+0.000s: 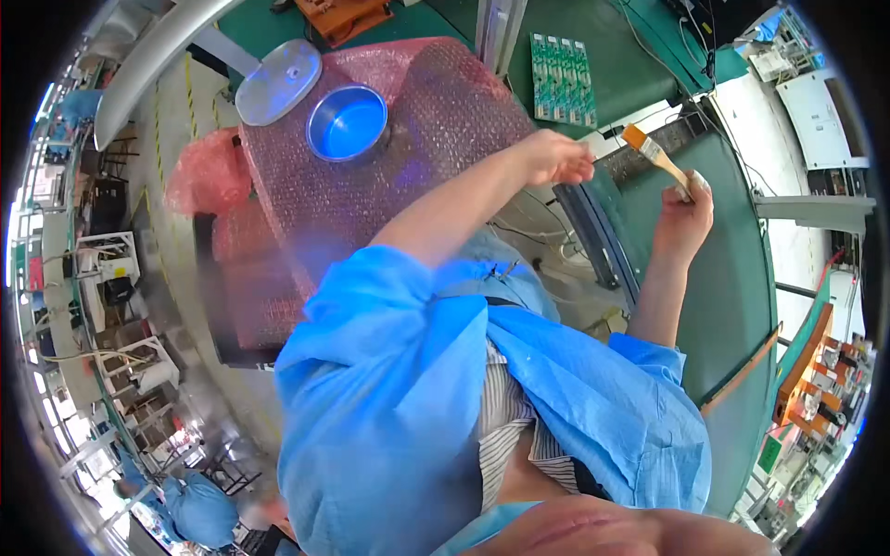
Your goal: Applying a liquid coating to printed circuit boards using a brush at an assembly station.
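Right hand (688, 211) pinches flat, orange-bristled, wooden-handled brush (654, 152), apparently readied, next needing steady grip; left hand (559, 159) hangs half-curled.

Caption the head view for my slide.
Right hand holds a wooden-handled brush; left hand hovers near a green circuit-board panel.

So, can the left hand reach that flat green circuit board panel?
Probably yes: the left hand looks empty and close to the flat green circuit board panel, with nothing visibly blocking it.
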Tool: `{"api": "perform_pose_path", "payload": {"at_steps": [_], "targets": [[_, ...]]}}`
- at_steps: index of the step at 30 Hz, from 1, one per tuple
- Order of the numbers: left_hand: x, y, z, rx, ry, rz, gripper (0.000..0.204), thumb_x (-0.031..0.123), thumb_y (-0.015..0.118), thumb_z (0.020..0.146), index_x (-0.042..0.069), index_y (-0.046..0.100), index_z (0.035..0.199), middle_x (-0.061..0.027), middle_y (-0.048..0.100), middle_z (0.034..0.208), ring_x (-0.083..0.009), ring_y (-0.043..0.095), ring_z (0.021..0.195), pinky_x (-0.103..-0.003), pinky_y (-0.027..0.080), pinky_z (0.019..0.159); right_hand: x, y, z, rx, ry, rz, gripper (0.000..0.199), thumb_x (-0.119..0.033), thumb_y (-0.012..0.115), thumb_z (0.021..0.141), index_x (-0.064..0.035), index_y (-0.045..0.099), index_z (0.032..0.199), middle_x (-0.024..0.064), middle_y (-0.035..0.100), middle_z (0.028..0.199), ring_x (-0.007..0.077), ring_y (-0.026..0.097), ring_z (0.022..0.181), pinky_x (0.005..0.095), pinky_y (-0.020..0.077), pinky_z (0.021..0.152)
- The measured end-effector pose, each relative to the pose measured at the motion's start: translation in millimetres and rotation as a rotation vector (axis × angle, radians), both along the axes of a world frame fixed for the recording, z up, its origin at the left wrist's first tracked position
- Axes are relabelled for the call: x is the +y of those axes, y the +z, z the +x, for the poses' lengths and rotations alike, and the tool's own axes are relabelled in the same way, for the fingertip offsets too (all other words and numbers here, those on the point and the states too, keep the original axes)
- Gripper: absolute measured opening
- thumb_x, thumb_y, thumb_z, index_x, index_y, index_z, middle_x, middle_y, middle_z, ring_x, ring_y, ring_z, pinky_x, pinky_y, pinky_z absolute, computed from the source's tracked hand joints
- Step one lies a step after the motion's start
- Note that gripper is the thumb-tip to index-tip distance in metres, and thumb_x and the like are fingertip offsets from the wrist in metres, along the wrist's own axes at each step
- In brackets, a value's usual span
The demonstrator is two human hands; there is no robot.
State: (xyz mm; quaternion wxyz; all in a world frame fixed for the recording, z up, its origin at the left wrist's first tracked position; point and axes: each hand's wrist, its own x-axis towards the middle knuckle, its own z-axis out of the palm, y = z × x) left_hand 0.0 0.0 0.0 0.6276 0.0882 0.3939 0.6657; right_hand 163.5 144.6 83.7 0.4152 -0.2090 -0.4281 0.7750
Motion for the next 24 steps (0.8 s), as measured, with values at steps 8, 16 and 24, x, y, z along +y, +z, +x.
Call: {"api": "perform_pose_path", "payload": {"at_steps": [8,16,24], "targets": [[-164,39,33,0.435,0.641,-0.250,0.024,0.026,0.049,0.086,0.003,0.056,0.084,-0.0017,0.054,0.063,-0.0078,0.052,0.051,-0.020,0.040,0.042,-53,-7,-40,-0.021,0.193,-0.067,0.017,-0.011,0.047,0.082,0.0037,0.053,0.088,0.0027,0.048,0.067,0.0102,0.043,0.057,0.0231,0.0354,0.056],[-386,3,60,0.917,1.317,-0.681,0.012,0.011,0.043,0.086,0.004,0.052,0.089,-0.0064,0.054,0.063,-0.0098,0.049,0.047,-0.021,0.040,0.043,-119,-19,-90,-0.059,0.490,-0.056,0.022,-0.010,0.051,0.079,0.0087,0.054,0.091,0.0066,0.053,0.073,0.0111,0.047,0.060,0.0249,0.0419,0.059],[-559,-106,80,0.983,1.253,-1.380,0.023,0.016,0.059,0.067,0.006,0.058,0.087,-0.0138,0.057,0.080,-0.0269,0.058,0.077,-0.033,0.046,0.069,-171,-5,-137,-0.107,0.613,-0.106,0.021,-0.010,0.048,0.081,0.0068,0.053,0.094,0.0062,0.051,0.068,0.0122,0.046,0.063,0.0263,0.0395,0.064]]}}
